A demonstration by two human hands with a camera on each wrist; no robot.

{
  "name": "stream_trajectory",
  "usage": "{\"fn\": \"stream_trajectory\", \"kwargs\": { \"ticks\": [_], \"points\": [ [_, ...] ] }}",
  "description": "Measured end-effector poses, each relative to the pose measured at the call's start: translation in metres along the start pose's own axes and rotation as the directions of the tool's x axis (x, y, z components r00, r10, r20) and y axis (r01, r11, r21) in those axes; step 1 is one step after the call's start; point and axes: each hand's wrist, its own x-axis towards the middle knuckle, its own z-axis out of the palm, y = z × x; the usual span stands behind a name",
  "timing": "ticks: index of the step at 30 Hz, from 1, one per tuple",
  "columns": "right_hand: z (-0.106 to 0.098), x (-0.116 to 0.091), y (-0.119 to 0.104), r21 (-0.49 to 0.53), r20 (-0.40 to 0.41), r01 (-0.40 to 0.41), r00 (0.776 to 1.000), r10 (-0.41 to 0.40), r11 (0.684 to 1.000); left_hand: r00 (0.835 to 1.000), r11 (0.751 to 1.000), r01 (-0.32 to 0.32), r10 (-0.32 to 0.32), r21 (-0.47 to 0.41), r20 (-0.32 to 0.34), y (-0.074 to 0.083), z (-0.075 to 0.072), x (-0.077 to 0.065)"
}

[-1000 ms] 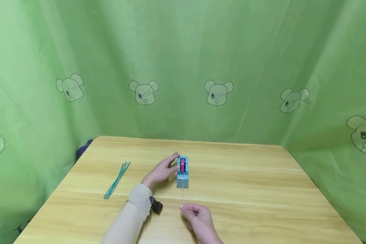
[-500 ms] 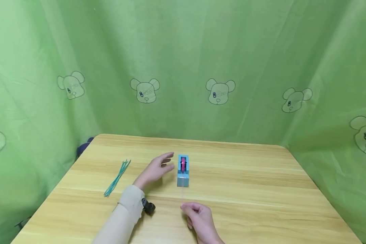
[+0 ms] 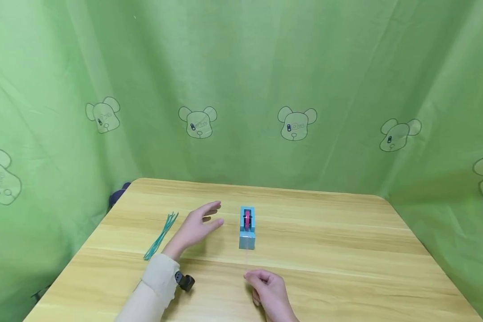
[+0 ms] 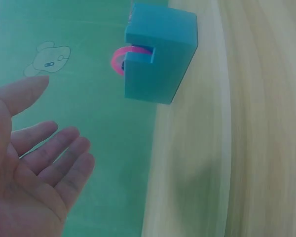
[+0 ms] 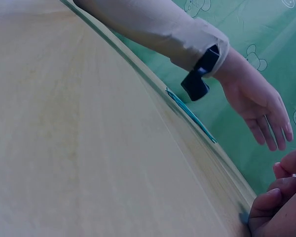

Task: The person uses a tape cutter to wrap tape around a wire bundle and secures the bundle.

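A blue tape dispenser (image 3: 247, 242) with a pink tape core (image 3: 247, 220) stands on the table in the head view. From its front a thin clear strip of tape (image 3: 247, 260) runs toward me. My right hand (image 3: 270, 290) pinches the end of that strip between thumb and forefinger. To the left of the dispenser, my left hand (image 3: 195, 227) hovers apart from it, fingers spread and holding nothing. The left wrist view shows the palm side of this hand (image 4: 34, 173), with the dispenser (image 4: 160, 54) beyond the fingertips.
A bundle of thin teal strands (image 3: 161, 237) lies on the wooden table (image 3: 338, 250), left of my left hand. Green curtains (image 3: 241, 67) printed with bear heads surround the table. A small black camera (image 3: 184, 281) sits on my left wrist.
My left hand has come off the dispenser and moved left. My right hand keeps its pinch on the tape end, nearly in place. The head view has shifted slightly.
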Motion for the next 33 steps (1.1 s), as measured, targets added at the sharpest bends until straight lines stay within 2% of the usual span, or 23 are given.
{"fn": "stream_trajectory", "kwargs": {
  "ticks": [4,11,17,22,27,33],
  "points": [
    [0.0,0.0,0.0,-0.003,0.0,-0.003,1.0,0.003,1.0,0.999,1.0,-0.026,0.026,-0.006,-0.026,0.004,-0.006,-0.007],
    [0.0,0.001,-0.001,-0.02,0.017,-0.006,1.0,0.006,1.0,0.999,1.0,-0.02,0.021,0.014,-0.047,0.006,-0.014,-0.016],
    [-0.001,0.002,0.001,-0.044,0.023,0.008,1.0,-0.007,0.999,0.997,0.999,-0.025,0.027,0.02,-0.077,0.002,-0.021,-0.027],
    [-0.002,0.001,0.003,-0.039,0.027,0.011,1.0,-0.01,0.999,0.995,1.0,0.0,0.002,0.02,-0.099,-0.001,-0.031,-0.04],
    [0.001,0.001,0.004,-0.025,0.042,0.029,0.999,-0.028,0.999,0.989,0.999,0.026,-0.023,0.021,-0.149,-0.007,-0.042,-0.05],
    [-0.001,-0.002,0.003,-0.035,0.024,0.038,0.999,-0.037,0.999,0.991,0.999,0.02,-0.017,0.025,-0.135,-0.011,-0.045,-0.055]
  ]
}}
